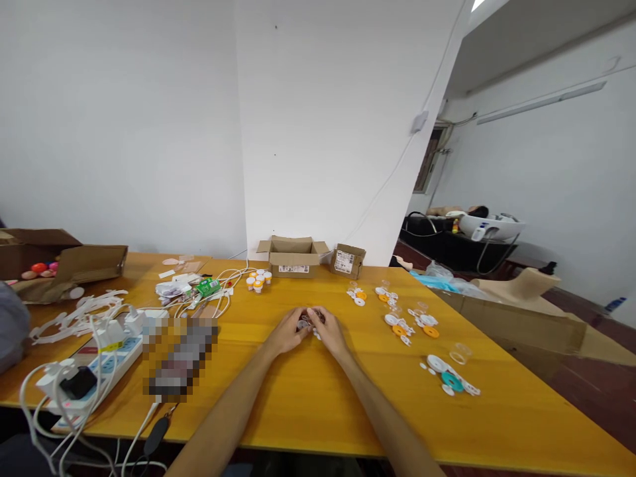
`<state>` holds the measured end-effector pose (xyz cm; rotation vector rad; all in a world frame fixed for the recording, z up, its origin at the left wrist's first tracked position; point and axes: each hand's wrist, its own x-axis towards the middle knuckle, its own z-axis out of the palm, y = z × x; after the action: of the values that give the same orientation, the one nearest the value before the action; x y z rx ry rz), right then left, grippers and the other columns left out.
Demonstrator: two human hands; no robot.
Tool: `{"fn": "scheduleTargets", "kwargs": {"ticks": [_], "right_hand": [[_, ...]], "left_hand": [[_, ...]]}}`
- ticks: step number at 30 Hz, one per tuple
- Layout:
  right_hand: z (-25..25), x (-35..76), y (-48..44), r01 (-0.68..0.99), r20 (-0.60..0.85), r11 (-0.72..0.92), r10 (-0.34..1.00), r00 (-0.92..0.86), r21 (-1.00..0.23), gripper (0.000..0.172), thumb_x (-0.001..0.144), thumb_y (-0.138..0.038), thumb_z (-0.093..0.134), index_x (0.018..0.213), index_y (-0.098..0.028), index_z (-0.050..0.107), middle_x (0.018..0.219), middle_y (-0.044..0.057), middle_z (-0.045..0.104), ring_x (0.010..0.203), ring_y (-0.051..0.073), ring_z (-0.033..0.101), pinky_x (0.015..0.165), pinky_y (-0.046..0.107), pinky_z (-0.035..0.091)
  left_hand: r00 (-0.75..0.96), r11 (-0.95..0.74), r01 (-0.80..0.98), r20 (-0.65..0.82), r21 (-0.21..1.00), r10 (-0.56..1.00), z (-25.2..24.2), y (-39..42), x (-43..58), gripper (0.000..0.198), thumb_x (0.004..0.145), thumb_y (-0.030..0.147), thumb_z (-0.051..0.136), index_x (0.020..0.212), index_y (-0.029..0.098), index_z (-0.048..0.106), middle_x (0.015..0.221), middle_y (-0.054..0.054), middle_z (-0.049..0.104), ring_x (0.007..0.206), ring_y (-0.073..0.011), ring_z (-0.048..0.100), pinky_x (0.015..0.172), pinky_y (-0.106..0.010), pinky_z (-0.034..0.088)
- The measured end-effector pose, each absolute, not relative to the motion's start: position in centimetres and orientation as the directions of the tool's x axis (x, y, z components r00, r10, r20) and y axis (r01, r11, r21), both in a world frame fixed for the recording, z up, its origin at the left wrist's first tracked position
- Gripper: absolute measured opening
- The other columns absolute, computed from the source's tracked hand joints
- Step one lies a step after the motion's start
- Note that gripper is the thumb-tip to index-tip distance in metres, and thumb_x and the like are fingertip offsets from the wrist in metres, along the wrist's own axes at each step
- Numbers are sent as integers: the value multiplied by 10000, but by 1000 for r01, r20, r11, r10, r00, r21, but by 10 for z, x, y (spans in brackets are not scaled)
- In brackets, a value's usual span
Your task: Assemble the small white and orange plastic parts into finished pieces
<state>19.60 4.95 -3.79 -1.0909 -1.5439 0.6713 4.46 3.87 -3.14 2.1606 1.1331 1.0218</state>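
My left hand [291, 332] and my right hand [328, 329] meet over the middle of the wooden table [308, 404]. Their fingers curl around small white and clear parts [303, 323], whose exact shapes are mostly hidden. A few white bits show just below the fingertips. To the right lie groups of loose parts: white pieces with orange rings [398, 330], clear rings [460, 353] and a teal ring [452, 381]. Several small white-and-orange round items [258, 281] stand together behind my left hand.
An open cardboard box [293, 265] and a smaller carton [348, 261] stand by the wall. Left are a power strip [112, 364] with cables, a blurred-out device [183, 358], a green packet [207, 286] and white plastic strips [84, 315]. A box of colourful balls [94, 271] sits far left.
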Motion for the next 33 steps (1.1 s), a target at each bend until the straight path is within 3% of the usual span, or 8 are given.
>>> {"fn": "scheduleTargets", "kwargs": {"ticks": [12, 19, 33], "right_hand": [[-28, 198, 43, 208, 430, 401, 895, 118, -892, 589, 778, -771, 446, 712, -216, 630, 671, 42, 664, 677, 217, 615, 652, 309, 494], [-29, 204, 43, 182, 410, 375, 882, 232, -909, 581, 783, -762, 442, 750, -212, 626, 705, 44, 679, 714, 216, 629, 680, 308, 496], [-30, 210, 47, 95, 380, 368, 884, 271, -925, 529, 696, -733, 576, 724, -208, 640, 680, 41, 672, 687, 219, 632, 663, 328, 515]], "left_hand": [[352, -517, 502, 382, 693, 855, -36, 40, 43, 413, 827, 274, 621, 1235, 227, 577, 1193, -88, 655, 1106, -235, 596, 1003, -383, 457], [376, -530, 505, 379, 682, 846, -34, 38, 43, 334, 849, 277, 591, 1179, 232, 609, 1179, -77, 656, 1108, -236, 593, 1010, -386, 454], [392, -580, 509, 429, 636, 814, -32, 37, 41, 312, 833, 121, 491, 1083, 235, 639, 1139, -61, 667, 1085, -212, 605, 1000, -354, 466]]}}
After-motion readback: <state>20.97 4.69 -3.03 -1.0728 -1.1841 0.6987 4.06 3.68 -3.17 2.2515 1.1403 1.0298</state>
